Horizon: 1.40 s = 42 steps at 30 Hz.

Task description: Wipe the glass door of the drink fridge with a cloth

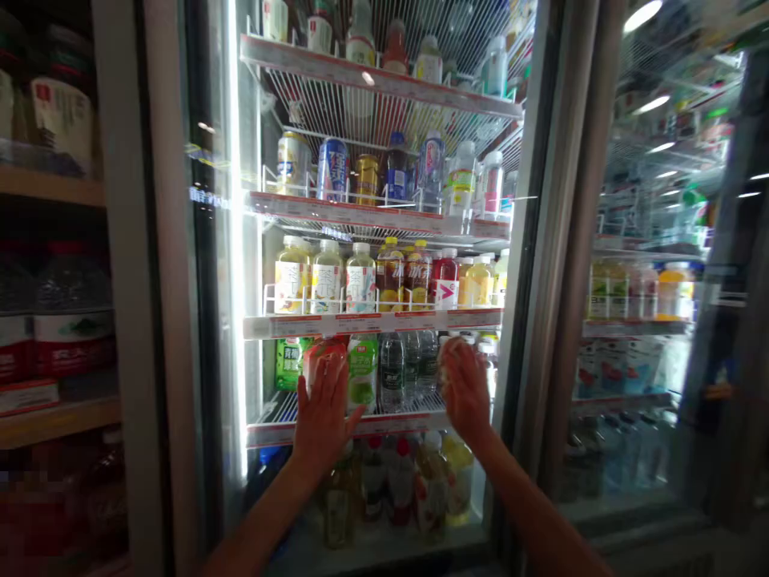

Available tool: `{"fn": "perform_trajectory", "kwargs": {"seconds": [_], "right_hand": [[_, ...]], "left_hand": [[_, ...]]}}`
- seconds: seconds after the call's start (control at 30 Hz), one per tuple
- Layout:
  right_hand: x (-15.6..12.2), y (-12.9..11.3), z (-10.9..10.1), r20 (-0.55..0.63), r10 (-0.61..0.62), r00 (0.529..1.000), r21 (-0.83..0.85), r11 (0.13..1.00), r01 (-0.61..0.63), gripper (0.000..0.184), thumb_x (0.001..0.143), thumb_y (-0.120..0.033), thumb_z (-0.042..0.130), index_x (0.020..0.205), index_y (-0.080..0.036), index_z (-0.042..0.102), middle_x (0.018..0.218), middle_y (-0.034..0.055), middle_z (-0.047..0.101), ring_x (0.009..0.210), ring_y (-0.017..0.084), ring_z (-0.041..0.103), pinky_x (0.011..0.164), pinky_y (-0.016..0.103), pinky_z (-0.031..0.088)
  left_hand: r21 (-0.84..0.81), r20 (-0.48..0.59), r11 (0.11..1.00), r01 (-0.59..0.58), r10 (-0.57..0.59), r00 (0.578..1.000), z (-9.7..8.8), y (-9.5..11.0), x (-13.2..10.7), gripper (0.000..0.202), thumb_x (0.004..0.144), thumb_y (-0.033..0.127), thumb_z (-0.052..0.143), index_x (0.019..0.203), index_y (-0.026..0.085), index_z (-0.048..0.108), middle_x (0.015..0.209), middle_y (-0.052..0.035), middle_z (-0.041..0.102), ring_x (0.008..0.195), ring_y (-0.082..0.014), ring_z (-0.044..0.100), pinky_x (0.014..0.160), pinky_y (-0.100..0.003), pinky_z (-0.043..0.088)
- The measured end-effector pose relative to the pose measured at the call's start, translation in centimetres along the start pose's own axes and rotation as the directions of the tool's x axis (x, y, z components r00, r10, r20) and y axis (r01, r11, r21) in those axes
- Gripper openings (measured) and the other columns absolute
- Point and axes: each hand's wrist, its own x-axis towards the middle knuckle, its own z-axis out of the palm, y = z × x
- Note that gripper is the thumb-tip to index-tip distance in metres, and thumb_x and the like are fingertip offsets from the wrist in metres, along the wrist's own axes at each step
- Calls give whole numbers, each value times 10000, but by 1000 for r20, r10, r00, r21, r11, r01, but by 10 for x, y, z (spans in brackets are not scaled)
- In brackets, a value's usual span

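Observation:
A tall drinks fridge with a glass door [210, 320] stands in front of me, and reflections show on the glass. My left hand [321, 413] is raised with fingers stretched out and thumb apart, seemingly flat against the glass. Behind it are a red bottle [328, 346] and a green-labelled bottle [362, 369]. Further right, my right hand [467, 389] has its fingers bent over a crumpled pale cloth [445, 365], which looks pressed to the glass. The hand covers most of the cloth. Clear water bottles [393, 373] stand on the shelf between both hands.
Shelves of bottles and cans rise above my hands, with a price strip [372, 323] along one shelf edge. More bottles [429, 485] stand at the bottom. A metal door frame [556, 264] and another fridge are on the right. A dark shelf [54, 188] with large bottles is left.

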Motion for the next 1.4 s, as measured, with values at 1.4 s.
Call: {"fn": "perform_trajectory", "kwargs": {"seconds": [1.4], "right_hand": [[-3,-13,4,-81,91,993,86,993,-84,589,860,-121,392,1427,-237,282,1500,110,268,1376,262,252,1050,514,332]], "left_hand": [[43,129,999,-33,27,991,-4,-1,-14,887,788,516,546,1457,182,68,1497,-148,225,1406,-290,98,1119,-532,62]]}}
